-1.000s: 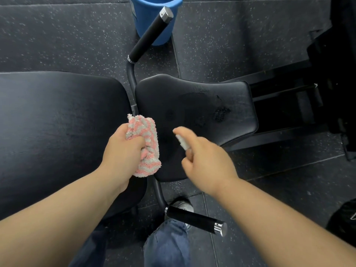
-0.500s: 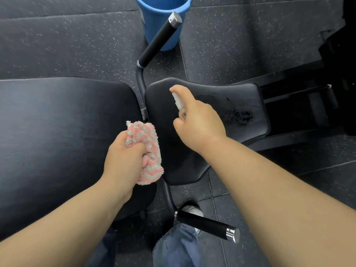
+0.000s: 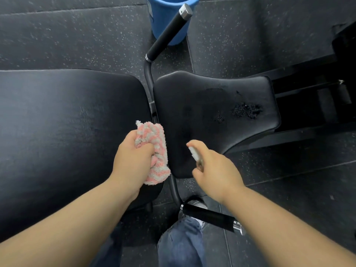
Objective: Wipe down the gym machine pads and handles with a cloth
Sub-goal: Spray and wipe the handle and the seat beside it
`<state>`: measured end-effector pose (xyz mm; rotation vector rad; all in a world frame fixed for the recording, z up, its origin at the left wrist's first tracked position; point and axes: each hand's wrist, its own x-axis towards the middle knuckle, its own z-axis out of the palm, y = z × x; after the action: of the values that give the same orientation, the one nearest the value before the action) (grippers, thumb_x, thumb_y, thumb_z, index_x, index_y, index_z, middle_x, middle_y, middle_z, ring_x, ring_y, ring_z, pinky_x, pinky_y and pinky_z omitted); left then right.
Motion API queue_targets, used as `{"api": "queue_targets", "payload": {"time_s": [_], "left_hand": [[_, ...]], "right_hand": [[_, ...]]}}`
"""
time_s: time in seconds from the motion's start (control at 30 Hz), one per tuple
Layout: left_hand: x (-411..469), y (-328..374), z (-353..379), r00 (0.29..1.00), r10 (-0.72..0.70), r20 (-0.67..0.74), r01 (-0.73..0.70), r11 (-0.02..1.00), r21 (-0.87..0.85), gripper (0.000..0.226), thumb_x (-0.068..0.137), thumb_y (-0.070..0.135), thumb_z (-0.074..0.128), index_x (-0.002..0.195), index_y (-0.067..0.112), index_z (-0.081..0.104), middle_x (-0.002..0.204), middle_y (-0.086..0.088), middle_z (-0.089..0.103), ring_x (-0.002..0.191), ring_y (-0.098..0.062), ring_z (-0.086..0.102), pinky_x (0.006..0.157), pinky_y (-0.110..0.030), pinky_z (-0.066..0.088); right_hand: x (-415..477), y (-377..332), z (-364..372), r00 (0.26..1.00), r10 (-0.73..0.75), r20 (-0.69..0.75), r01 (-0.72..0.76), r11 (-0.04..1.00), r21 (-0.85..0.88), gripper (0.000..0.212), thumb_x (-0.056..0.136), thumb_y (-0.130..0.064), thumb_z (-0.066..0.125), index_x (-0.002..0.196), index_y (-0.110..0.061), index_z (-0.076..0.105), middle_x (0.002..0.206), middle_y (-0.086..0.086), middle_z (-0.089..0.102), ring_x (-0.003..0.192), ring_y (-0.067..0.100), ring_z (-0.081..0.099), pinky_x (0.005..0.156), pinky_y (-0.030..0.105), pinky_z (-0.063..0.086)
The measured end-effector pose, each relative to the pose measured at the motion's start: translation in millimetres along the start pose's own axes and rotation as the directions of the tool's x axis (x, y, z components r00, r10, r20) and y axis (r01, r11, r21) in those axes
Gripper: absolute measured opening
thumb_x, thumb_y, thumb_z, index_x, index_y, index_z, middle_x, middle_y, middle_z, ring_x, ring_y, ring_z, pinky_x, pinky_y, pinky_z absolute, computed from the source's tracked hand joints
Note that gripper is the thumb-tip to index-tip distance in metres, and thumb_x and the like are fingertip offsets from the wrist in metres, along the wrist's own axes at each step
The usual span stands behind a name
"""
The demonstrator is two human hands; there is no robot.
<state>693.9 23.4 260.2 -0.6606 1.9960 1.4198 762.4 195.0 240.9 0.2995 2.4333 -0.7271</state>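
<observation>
1. The left hand (image 3: 134, 157) has its grip clamped on a bunched pink-and-white cloth (image 3: 157, 149). The cloth is held over the gap between the big pad (image 3: 67, 122) and the seat pad (image 3: 212, 105). Whether it touches either pad cannot be told.
2. The right hand (image 3: 217, 170) has its grip closed round a small spray bottle (image 3: 194, 154), with the forefinger on top, above the seat pad's near end.
3. Wet droplets (image 3: 246, 110) lie on the seat pad's right part, well apart from the cloth.
4. Two black handles have metal caps. The far handle (image 3: 169, 33) crosses a blue bucket (image 3: 165, 18). The near handle (image 3: 210, 217) is beside a jeans leg (image 3: 181, 245).
5. The floor (image 3: 77, 35) is dark and speckled.
</observation>
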Motion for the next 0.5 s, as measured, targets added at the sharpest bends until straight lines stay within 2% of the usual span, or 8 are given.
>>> {"api": "queue_targets", "payload": {"time_s": [0.07,0.13,0.2,0.23,0.3,0.37,0.43,0.5], "left_hand": [[-8.0,-4.9,8.7,1.000,0.011,0.029,-0.012,0.999,0.033,0.031,0.087,0.003,0.047,0.095,0.028,0.065,0.078,0.006,0.065,0.061,-0.004,0.059,0.049,-0.017,0.046],[-17.3,-11.3,19.2,0.998,0.024,0.063,-0.029,0.996,0.087,0.032,0.087,0.004,0.048,0.094,0.030,0.064,0.078,0.007,0.066,0.061,-0.002,0.060,0.050,-0.017,0.045],[-29.0,-18.0,33.8,0.994,0.036,0.108,-0.049,0.991,0.127,0.032,0.087,0.005,0.049,0.093,0.033,0.064,0.081,0.006,0.066,0.066,-0.005,0.061,0.054,-0.020,0.047],[-34.0,-20.2,42.6,0.989,0.053,0.135,-0.071,0.988,0.137,0.031,0.088,0.005,0.049,0.091,0.033,0.063,0.080,0.007,0.066,0.065,-0.003,0.060,0.054,-0.020,0.047],[-44.3,-24.6,58.3,0.979,0.089,0.186,-0.119,0.980,0.158,0.029,0.088,0.006,0.049,0.088,0.033,0.062,0.076,0.008,0.064,0.062,-0.002,0.059,0.052,-0.017,0.049],[-51.7,-29.9,71.9,0.962,0.134,0.239,-0.181,0.966,0.186,0.026,0.089,0.007,0.048,0.090,0.030,0.061,0.080,0.004,0.064,0.068,-0.011,0.061,0.060,-0.026,0.053],[-58.9,-40.8,88.2,0.927,0.205,0.314,-0.283,0.932,0.227,0.024,0.088,0.008,0.047,0.094,0.028,0.059,0.085,0.002,0.063,0.074,-0.018,0.062,0.068,-0.038,0.055],[-61.2,-54.9,98.1,0.869,0.297,0.395,-0.408,0.883,0.234,0.019,0.088,0.013,0.049,0.092,0.030,0.057,0.084,0.008,0.059,0.072,-0.013,0.057,0.067,-0.037,0.051]], "right_hand": [[-12.7,10.9,2.4,1.000,0.018,0.009,-0.019,0.998,0.057,0.069,0.093,-0.017,0.052,0.145,-0.053,0.022,0.084,-0.010,0.051,0.076,0.016,0.052,0.062,0.032,0.041],[-20.7,21.3,3.3,0.998,0.061,-0.007,-0.060,0.994,0.097,0.066,0.092,-0.019,0.054,0.143,-0.051,0.026,0.080,-0.011,0.053,0.074,0.015,0.052,0.059,0.031,0.037],[-26.2,32.7,2.4,0.987,0.130,-0.095,-0.117,0.985,0.127,0.031,0.089,-0.022,0.056,0.117,-0.034,0.048,0.077,-0.008,0.054,0.074,0.021,0.052,0.058,0.036,0.037],[-28.2,39.7,1.1,0.973,0.175,-0.153,-0.151,0.976,0.158,0.015,0.088,-0.023,0.059,0.100,-0.026,0.050,0.074,-0.006,0.053,0.072,0.022,0.050,0.058,0.036,0.036],[-34.6,54.1,0.6,0.943,0.234,-0.235,-0.174,0.952,0.250,0.015,0.086,-0.023,0.063,0.087,-0.019,0.049,0.070,-0.003,0.051,0.072,0.018,0.047,0.058,0.029,0.035],[-41.8,67.8,0.7,0.909,0.302,-0.288,-0.195,0.917,0.347,0.012,0.087,-0.023,0.066,0.092,-0.019,0.055,0.075,-0.004,0.054,0.082,0.016,0.046,0.061,0.022,0.036],[-53.6,88.1,5.1,0.866,0.387,-0.315,-0.209,0.855,0.474,0.013,0.086,-0.028,0.071,0.093,-0.028,0.059,0.084,-0.006,0.061,0.089,0.018,0.054,0.068,0.027,0.043],[-62.8,107.5,14.2,0.844,0.434,-0.314,-0.218,0.813,0.540,0.018,0.084,-0.031,0.076,0.091,-0.035,0.060,0.094,-0.007,0.062,0.087,0.012,0.058,0.072,0.025,0.045]]}}
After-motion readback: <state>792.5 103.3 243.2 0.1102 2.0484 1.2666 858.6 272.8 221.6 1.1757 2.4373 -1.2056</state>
